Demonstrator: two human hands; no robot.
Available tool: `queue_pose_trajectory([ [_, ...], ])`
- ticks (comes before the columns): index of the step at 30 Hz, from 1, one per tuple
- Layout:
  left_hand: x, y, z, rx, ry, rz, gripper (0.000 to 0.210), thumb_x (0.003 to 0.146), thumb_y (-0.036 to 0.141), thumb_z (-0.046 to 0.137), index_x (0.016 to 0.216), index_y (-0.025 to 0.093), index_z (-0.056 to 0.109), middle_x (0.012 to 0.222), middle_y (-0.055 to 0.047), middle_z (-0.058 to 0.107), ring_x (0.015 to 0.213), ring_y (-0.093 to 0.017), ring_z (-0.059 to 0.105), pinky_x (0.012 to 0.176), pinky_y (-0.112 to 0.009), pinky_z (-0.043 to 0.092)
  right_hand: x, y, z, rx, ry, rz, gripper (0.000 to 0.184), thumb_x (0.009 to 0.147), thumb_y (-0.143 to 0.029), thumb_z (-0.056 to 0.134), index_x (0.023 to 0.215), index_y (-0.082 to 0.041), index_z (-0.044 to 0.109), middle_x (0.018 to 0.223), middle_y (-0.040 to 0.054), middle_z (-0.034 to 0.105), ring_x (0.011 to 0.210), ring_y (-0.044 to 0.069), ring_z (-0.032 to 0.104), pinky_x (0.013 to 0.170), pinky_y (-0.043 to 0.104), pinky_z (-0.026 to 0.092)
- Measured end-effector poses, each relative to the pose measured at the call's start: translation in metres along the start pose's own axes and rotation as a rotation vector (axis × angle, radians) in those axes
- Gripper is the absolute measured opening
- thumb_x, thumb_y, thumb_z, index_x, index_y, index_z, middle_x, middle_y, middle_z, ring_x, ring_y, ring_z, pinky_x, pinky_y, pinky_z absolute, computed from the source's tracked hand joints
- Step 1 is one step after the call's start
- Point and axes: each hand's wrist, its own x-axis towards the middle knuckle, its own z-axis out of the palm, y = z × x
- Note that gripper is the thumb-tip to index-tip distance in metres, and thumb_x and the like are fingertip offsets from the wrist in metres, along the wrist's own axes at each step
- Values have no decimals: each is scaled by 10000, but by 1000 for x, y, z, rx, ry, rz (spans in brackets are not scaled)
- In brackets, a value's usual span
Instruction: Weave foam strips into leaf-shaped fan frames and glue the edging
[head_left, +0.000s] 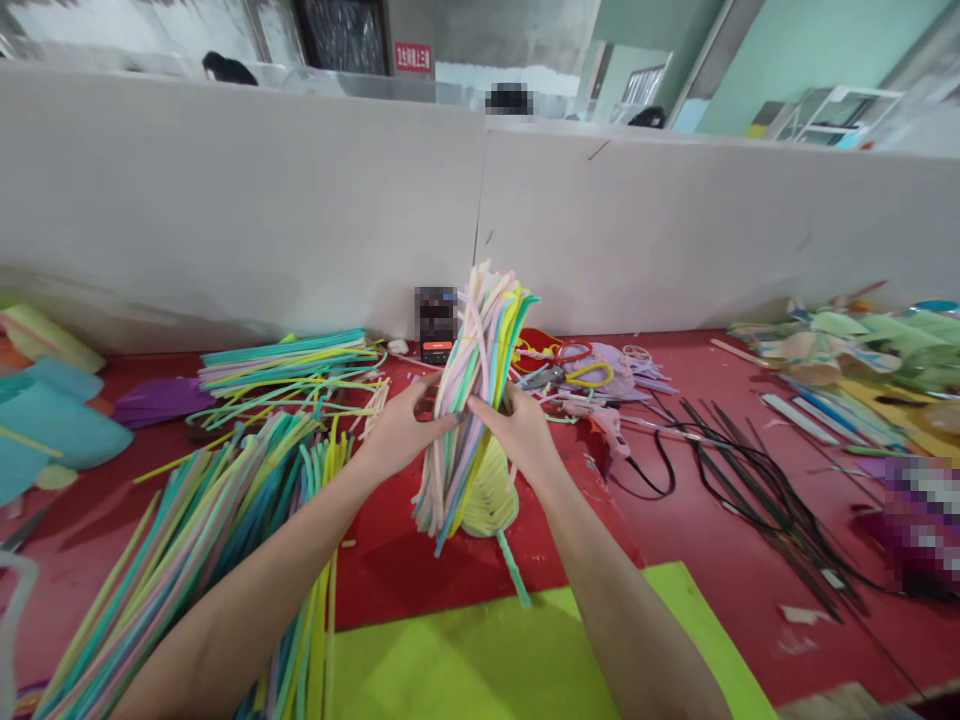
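Both hands hold up a thick bundle of pastel pipe cleaners, in pink, lilac, white, yellow, green and blue, tilted slightly to the right at its top. My left hand grips its left side, with the thumb laid across the front. From the right, my right hand closes round it, thumb also in front. The fingers behind the bundle are hidden. Below and partly behind it, a yellow leaf shape of pipe cleaners with a green stem lies on a red board.
Long pipe cleaners are heaped at left, with a shorter pile behind. A phone leans against the white partition. To the right lie scissors, a pink glue gun, black cable and dark rods. A yellow-green sheet is in front.
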Motion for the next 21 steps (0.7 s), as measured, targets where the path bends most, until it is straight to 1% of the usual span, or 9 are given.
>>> queue_pose_trajectory([
  [3,1,2,-5,-80,-29,3,472,758,330,586,1191,152,530,1115,-94,634,997,-243,602,899,-377,446,3,3,-6,86,-43,41,287,726,-458,599,695,-178,542,532,-54,404,488,84,355,457,221,247],
  [5,2,2,-8,-131,-59,-10,430,771,332,571,1159,148,545,1112,-91,636,988,-241,607,894,-369,448,5,6,-8,176,-82,105,291,731,-469,588,715,-184,531,509,-69,345,442,71,300,423,220,200],
  [8,2,1,-9,-163,-87,-17,404,775,322,567,1140,149,544,1110,-87,633,984,-238,607,886,-363,449,6,9,-9,278,-129,170,295,734,-474,585,792,-189,538,519,-77,333,410,59,265,394,219,166],
  [11,2,1,-8,-144,-82,-8,399,783,316,554,1147,157,524,1061,-77,645,943,-228,616,849,-349,457,5,7,-8,297,-135,174,305,731,-486,591,788,-193,528,523,-79,324,404,55,248,387,220,150],
  [14,0,1,-5,-53,-20,6,431,783,311,550,1183,168,481,968,-61,657,833,-211,628,771,-329,466,3,2,-6,285,-119,150,322,738,-512,576,731,-199,499,524,-77,313,419,59,254,396,219,177],
  [17,-4,3,-2,40,58,9,449,769,295,560,1190,174,461,876,-43,659,740,-198,619,713,-315,459,3,-1,-4,187,-84,85,298,713,-476,614,744,-194,522,554,-59,400,473,76,328,433,219,243],
  [19,-5,5,-1,34,74,4,456,747,271,576,1177,174,461,869,-40,660,738,-196,619,701,-304,453,4,1,-4,132,-82,79,267,700,-434,627,748,-188,536,562,-50,441,486,83,349,444,221,253],
  [21,-5,7,-2,-21,70,-12,468,730,251,585,1171,170,453,897,-44,662,767,-196,622,699,-297,453,5,5,-5,168,-120,124,244,711,-420,605,739,-188,535,527,-59,412,450,76,315,428,221,227],
])
